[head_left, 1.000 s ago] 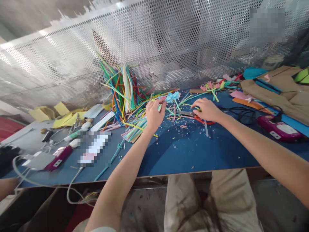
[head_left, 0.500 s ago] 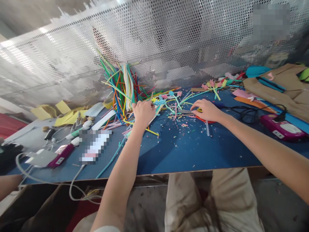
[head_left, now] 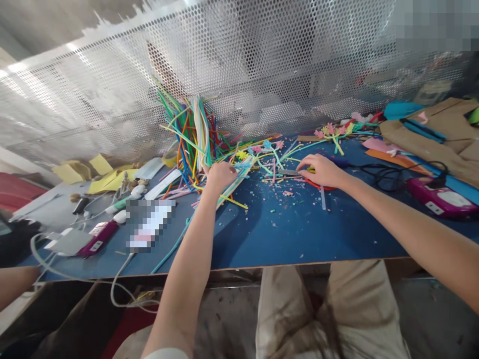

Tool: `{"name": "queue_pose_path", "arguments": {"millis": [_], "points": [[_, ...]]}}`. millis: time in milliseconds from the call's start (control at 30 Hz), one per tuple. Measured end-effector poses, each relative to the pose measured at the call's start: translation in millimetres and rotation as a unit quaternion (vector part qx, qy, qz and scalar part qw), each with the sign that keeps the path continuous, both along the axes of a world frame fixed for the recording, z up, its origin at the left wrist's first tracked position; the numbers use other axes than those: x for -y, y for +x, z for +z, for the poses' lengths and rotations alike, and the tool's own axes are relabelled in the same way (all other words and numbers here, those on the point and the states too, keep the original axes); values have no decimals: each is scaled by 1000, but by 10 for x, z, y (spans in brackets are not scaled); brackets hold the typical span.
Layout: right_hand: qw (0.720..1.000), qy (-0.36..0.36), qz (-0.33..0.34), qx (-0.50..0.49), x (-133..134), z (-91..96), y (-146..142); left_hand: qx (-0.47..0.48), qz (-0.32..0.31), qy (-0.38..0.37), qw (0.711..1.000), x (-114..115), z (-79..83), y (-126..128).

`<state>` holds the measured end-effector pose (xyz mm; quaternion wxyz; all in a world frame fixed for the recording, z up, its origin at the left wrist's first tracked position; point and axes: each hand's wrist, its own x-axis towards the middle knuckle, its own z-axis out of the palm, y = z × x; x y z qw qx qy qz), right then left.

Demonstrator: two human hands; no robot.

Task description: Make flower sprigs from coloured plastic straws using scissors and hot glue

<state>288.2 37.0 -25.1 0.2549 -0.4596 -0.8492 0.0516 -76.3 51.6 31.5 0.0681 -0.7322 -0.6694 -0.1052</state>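
Observation:
My left hand [head_left: 220, 177] is curled down among loose pipe cleaners [head_left: 239, 174], just in front of an upright bundle of them [head_left: 200, 132]. Its fingertips are hidden, so what it holds is unclear. To the right, my right hand [head_left: 318, 169] is closed around scissors [head_left: 290, 172] with red handles, the blades pointing left. Small pipe-cleaner flowers in pink and blue [head_left: 267, 145] lie on green stems between the hands. Farther back right is a pink and yellow flower piece [head_left: 333, 132].
Coloured clippings litter the blue table [head_left: 262, 244]. A phone [head_left: 153, 224], blurred out, and a purple power strip [head_left: 98, 239] with white cables lie left. Another purple power strip [head_left: 441, 197] and brown paper [head_left: 449, 124] are right. A perforated metal screen [head_left: 262, 65] stands behind. Another person's arm [head_left: 17, 286] shows at left.
My left hand has lowered slightly and turned over the pipe cleaners, with more of the pale strands showing beside it. My right hand stays on the scissors. The view has shifted slightly.

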Motion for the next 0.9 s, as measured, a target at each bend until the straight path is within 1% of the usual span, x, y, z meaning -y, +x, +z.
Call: {"name": "queue_pose_path", "arguments": {"millis": [67, 100, 167, 267, 333, 433, 533, 600, 633, 700, 733, 767, 833, 900], "points": [[1000, 3, 1, -3, -6, -4, 6, 17, -28, -47, 998, -12, 33, -47], [1000, 3, 1, -5, -8, -5, 8, 23, -38, -56, 997, -17, 52, -75], [1000, 3, -1, -9, -9, -6, 10, 33, -35, -36, 998, -29, 78, -128], [1000, 1, -1, -13, -14, -9, 10, 19, -40, -17, 999, -44, 74, -176], [1000, 0, 0, -13, -20, -13, 9, 0, -39, -29, 999, -47, 54, -184], [1000, 2, -1, -12, -19, -8, 4, -16, -19, -56, 998, -46, 32, -191], [1000, 5, 0, -15, 18, 48, 9, -9, -4, -59, 998, -53, 35, -214], [999, -23, 30, -7, 62, 121, 28, 21, -21, -51, 998, -62, 43, -221], [997, -54, 53, 3, 85, 164, 44, 45, -39, -44, 997, -65, 49, -214], [988, -127, 84, 40, 120, 249, 91, 104, -79, -11, 991, -63, 66, -172], [983, -151, 81, 65, 129, 285, 124, 136, -95, 19, 986, -55, 80, -138], [981, -159, 64, 93, 129, 315, 162, 166, -103, 59, 979, -42, 99, -97], [979, -141, 5, 146, 105, 346, 260, 210, -108, 147, 961, 1, 153, -9], [975, -122, -55, 177, 57, 341, 374, 226, -113, 197, 947, 56, 216, 70]]}}
